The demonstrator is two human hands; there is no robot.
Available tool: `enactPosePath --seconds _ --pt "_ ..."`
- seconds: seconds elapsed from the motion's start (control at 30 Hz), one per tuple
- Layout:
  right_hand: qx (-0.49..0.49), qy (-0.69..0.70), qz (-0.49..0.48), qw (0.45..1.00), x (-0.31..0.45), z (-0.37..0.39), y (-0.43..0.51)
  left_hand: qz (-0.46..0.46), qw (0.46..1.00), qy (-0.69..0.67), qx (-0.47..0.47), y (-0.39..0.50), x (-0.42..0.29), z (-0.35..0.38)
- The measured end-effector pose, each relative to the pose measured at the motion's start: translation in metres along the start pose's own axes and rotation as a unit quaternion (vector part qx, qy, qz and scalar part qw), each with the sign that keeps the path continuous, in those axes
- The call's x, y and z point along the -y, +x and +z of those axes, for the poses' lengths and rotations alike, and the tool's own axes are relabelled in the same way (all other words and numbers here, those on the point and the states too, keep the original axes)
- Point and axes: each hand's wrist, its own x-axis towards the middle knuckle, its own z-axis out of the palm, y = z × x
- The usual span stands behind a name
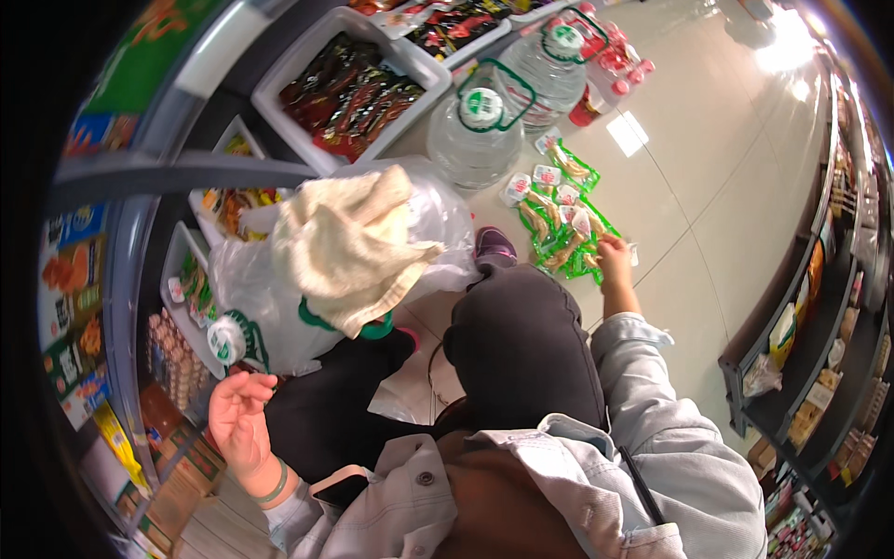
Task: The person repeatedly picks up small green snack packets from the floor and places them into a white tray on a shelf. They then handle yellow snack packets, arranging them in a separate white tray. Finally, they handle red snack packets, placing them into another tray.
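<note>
My right hand (613, 257) reaches down to the tiled floor, its fingertips pinched on a green snack packet at the right edge of a pile. Several vacuum-packed snack packets (562, 227), green with white labels and pale contents, overlap in that pile; they look like chicken feet. My left hand (243, 421) is raised with loosely bent fingers and nothing in it. Nearest to it is the white cap (228, 340) of a large water bottle. A cream cloth (349, 244) lies over a clear plastic bag (447, 216) in front of me.
Two large water bottles (476, 133) with green handles and red-capped bottles (621, 80) stand beyond the packets. A white bin (349, 98) holds dark packaged food. Eggs (174, 356) and cartons (178, 489) lie at left. Dark shelving (775, 412) runs along the right.
</note>
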Motion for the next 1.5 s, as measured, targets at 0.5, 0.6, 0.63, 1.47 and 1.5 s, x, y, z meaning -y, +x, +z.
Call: enactPosePath --seconds 0.5,0.6,0.63,1.47,1.5 --pt "-0.161 -0.314 0.144 0.925 -0.068 0.092 0.036 -0.013 0.979 -0.201 -0.037 0.056 0.031 -0.005" --pt "-0.161 -0.3 0.158 0.927 -0.077 0.098 0.039 -0.031 0.979 -0.195 -0.054 0.059 0.033 -0.007" --pt "-0.163 -0.291 0.167 0.928 -0.078 0.098 0.039 -0.03 0.977 -0.204 -0.053 0.06 0.033 -0.007" --pt "0.025 -0.528 -0.136 0.838 -0.025 0.147 0.062 -0.017 0.973 -0.209 -0.097 0.054 0.032 -0.022" --pt "0.034 -0.549 -0.115 0.827 -0.022 0.148 0.063 -0.02 0.975 -0.2 -0.098 0.053 0.032 -0.023"
